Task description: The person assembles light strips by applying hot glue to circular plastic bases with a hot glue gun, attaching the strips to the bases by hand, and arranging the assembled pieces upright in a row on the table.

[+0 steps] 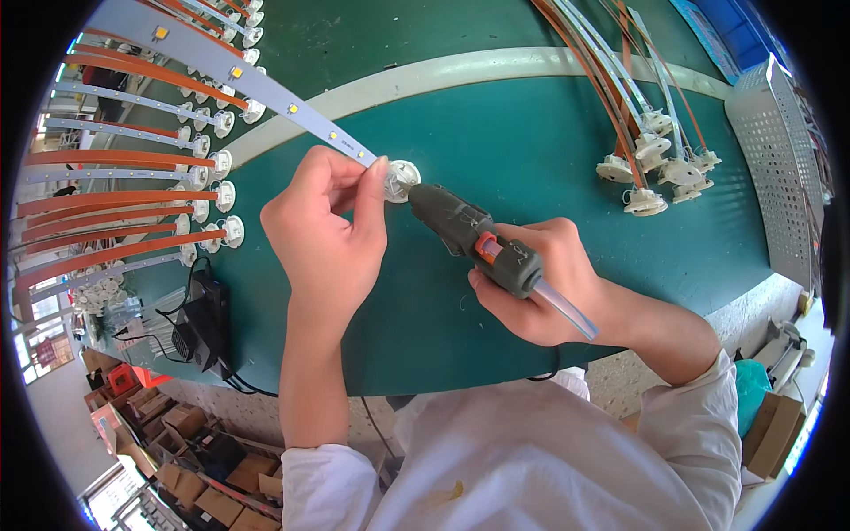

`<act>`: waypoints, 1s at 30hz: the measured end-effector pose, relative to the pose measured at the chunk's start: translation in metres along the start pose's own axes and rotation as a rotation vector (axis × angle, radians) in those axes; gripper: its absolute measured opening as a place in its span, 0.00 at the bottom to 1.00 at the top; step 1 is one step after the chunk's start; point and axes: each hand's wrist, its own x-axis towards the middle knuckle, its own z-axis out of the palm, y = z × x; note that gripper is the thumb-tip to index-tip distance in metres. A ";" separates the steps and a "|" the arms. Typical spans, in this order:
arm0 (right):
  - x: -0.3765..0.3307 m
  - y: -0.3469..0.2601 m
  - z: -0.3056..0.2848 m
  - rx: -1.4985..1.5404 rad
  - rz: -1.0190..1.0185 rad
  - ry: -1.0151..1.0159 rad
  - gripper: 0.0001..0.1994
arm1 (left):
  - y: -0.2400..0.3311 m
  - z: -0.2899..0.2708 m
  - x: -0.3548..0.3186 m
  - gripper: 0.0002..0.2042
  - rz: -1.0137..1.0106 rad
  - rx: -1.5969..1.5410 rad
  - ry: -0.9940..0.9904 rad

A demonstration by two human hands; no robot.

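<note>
Many thin strips (115, 164), white and orange, lie in a fan at the left of the green desk (531, 150), each with a round white cap on its end. A black box (205, 323) sits near the desk edge. The left hand (323, 234) pinches a flat white strip (257, 84) and its cap (403, 180) with closed fingers. The right hand (531, 288) grips a grey glue gun (474, 239); its tip touches the cap. More caps (660, 168) bunch at the right.

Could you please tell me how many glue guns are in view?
1: the glue gun is in the right hand, its nozzle at the white cap pinched by the left hand.
</note>
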 end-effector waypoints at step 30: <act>-0.002 0.003 0.003 0.023 -0.016 0.040 0.07 | 0.001 -0.003 0.001 0.08 -0.023 0.006 -0.024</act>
